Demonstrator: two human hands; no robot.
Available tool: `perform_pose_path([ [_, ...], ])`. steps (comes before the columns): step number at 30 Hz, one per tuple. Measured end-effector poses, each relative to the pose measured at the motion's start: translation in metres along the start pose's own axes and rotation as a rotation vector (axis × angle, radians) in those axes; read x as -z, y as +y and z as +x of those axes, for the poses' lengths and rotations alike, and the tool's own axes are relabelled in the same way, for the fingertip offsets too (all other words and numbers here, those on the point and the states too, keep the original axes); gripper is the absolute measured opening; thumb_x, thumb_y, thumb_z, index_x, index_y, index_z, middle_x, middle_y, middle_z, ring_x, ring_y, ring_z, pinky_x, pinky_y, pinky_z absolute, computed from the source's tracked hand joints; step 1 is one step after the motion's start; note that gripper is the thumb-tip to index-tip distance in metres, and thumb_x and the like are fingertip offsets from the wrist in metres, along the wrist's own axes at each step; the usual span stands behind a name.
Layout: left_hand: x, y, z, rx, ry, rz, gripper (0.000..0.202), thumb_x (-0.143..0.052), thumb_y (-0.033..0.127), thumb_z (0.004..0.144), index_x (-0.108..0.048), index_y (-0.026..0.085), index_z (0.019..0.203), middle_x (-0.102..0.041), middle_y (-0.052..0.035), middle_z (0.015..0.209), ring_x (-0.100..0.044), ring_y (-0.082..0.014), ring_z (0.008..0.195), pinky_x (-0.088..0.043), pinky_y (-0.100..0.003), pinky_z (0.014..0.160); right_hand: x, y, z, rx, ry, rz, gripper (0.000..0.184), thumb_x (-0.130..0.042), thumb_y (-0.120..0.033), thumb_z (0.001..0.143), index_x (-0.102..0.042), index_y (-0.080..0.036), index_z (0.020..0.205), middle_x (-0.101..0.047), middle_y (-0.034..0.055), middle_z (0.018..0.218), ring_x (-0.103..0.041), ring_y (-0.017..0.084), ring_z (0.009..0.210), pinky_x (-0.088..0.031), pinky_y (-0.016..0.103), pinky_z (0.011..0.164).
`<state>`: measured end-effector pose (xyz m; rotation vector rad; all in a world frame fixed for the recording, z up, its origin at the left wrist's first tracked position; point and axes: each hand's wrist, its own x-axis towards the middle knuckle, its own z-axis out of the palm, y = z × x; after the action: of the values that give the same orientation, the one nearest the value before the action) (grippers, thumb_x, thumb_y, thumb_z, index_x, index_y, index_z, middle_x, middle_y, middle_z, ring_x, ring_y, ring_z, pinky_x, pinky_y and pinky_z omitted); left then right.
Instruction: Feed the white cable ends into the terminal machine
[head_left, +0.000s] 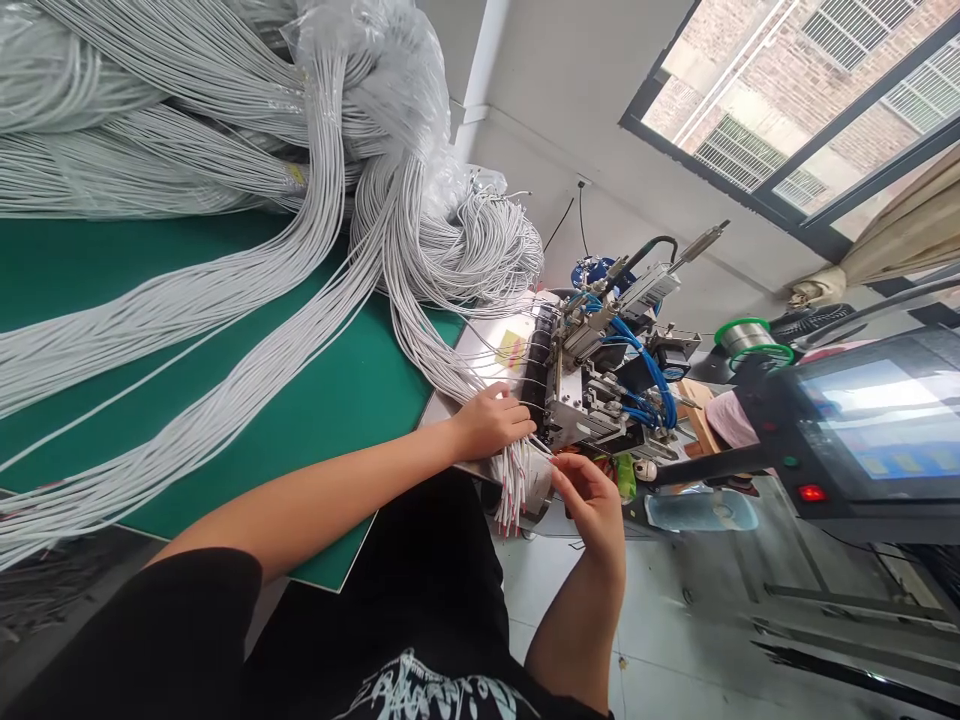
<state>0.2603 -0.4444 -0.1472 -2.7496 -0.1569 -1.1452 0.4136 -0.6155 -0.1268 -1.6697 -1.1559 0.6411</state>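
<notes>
My left hand (491,422) is closed over a bundle of thin white cables (420,335), close to the black roller-like front of a machine (581,385). Below that hand the loose cable ends (512,485) hang down, some with red tips. At the bundle's right side, my right hand (592,495) pinches the end of a single white cable (541,447) between thumb and fingertips. What lies inside my left palm is hidden.
More white cables (225,280) run across the green table (322,400), piled at the back beneath clear plastic (405,90). A control screen (885,420) on an arm stands to the right. Behind the machine sits a solder wire spool (750,340).
</notes>
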Motion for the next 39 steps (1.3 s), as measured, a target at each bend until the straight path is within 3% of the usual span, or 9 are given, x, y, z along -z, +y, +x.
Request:
perform_pose_path([
  [2,0.001,0.000,0.000,-0.008,0.002,0.005,0.022,-0.042,0.019,0.096,-0.064,0.019,0.092,-0.064,0.0001,0.078,-0.055,-0.0118,0.070,-0.032,-0.033,0.083,-0.005,-0.004,0.000,0.022,0.000,-0.013,0.029,-0.070,-0.040,0.074,-0.066,-0.018,0.093,-0.061,0.0018,0.074,-0.047,0.011,0.055,-0.039,0.023,0.048],
  [7,0.001,-0.001,0.000,-0.013,0.026,0.012,0.023,-0.041,0.019,0.096,-0.064,0.020,0.094,-0.065,0.0008,0.079,-0.055,-0.0115,0.070,-0.032,-0.033,0.085,-0.016,-0.002,0.006,0.030,0.143,-0.031,0.025,-0.065,-0.042,0.079,-0.064,-0.017,0.081,-0.056,-0.0004,0.064,-0.044,0.011,0.051,-0.036,0.023,0.046],
  [12,0.000,0.002,0.000,0.082,0.027,0.020,0.021,-0.042,0.024,0.097,-0.063,0.020,0.097,-0.065,-0.0005,0.080,-0.056,-0.0136,0.078,-0.030,-0.038,0.094,-0.014,0.004,0.014,-0.007,0.210,-0.037,0.028,-0.062,-0.046,0.080,-0.060,-0.017,0.081,-0.052,-0.0018,0.063,-0.043,0.011,0.053,-0.035,0.023,0.047],
  [16,0.000,0.005,0.001,0.137,0.038,0.040,0.023,-0.041,0.015,0.095,-0.063,0.020,0.089,-0.063,0.0007,0.076,-0.056,-0.0137,0.079,-0.026,-0.041,0.098,-0.011,0.012,0.020,-0.019,0.294,-0.062,0.031,-0.059,-0.049,0.082,-0.060,-0.018,0.084,-0.055,-0.0016,0.065,-0.044,0.011,0.055,-0.037,0.023,0.052],
  [21,0.000,0.003,0.000,0.040,0.040,0.037,0.026,-0.041,0.015,0.095,-0.062,0.019,0.080,-0.060,0.0021,0.070,-0.052,-0.0121,0.071,-0.028,-0.038,0.096,-0.022,0.012,0.028,0.036,0.355,0.058,0.032,-0.058,-0.049,0.082,-0.058,-0.017,0.084,-0.053,-0.0017,0.065,-0.041,0.009,0.053,-0.036,0.023,0.051],
  [27,0.000,0.001,0.000,-0.024,0.026,0.023,0.026,-0.042,0.015,0.094,-0.063,0.020,0.079,-0.059,0.0021,0.068,-0.051,-0.0122,0.069,-0.028,-0.037,0.096,-0.029,0.011,0.034,0.038,0.333,0.229,0.034,-0.063,-0.049,0.078,-0.057,-0.016,0.078,-0.049,-0.0023,0.063,-0.038,0.007,0.049,-0.030,0.021,0.046],
  [32,-0.002,0.001,0.001,-0.014,0.035,0.038,0.024,-0.043,0.012,0.092,-0.064,0.021,0.085,-0.059,0.0026,0.068,-0.052,-0.0129,0.069,-0.028,-0.039,0.095,-0.015,0.022,0.034,0.003,0.344,-0.058,0.033,-0.062,-0.049,0.078,-0.061,-0.016,0.078,-0.058,0.0007,0.066,-0.048,0.013,0.058,-0.038,0.025,0.056],
  [35,-0.004,0.001,0.000,-0.005,0.011,0.040,0.025,-0.043,0.011,0.091,-0.064,0.024,0.092,-0.059,0.0024,0.071,-0.052,-0.0135,0.070,-0.027,-0.041,0.095,-0.009,0.030,0.036,0.004,0.287,-0.232,0.032,-0.059,-0.048,0.080,-0.062,-0.016,0.076,-0.059,0.0002,0.066,-0.050,0.015,0.065,-0.039,0.026,0.063],
  [39,-0.006,0.002,-0.002,0.013,-0.065,0.022,0.023,-0.046,0.013,0.088,-0.064,0.024,0.095,-0.060,0.0009,0.076,-0.054,-0.0144,0.072,-0.026,-0.043,0.096,-0.009,0.040,0.041,0.006,0.227,-0.205,0.030,-0.057,-0.045,0.081,-0.057,-0.017,0.071,-0.050,-0.0030,0.062,-0.043,0.012,0.062,-0.033,0.024,0.060],
])
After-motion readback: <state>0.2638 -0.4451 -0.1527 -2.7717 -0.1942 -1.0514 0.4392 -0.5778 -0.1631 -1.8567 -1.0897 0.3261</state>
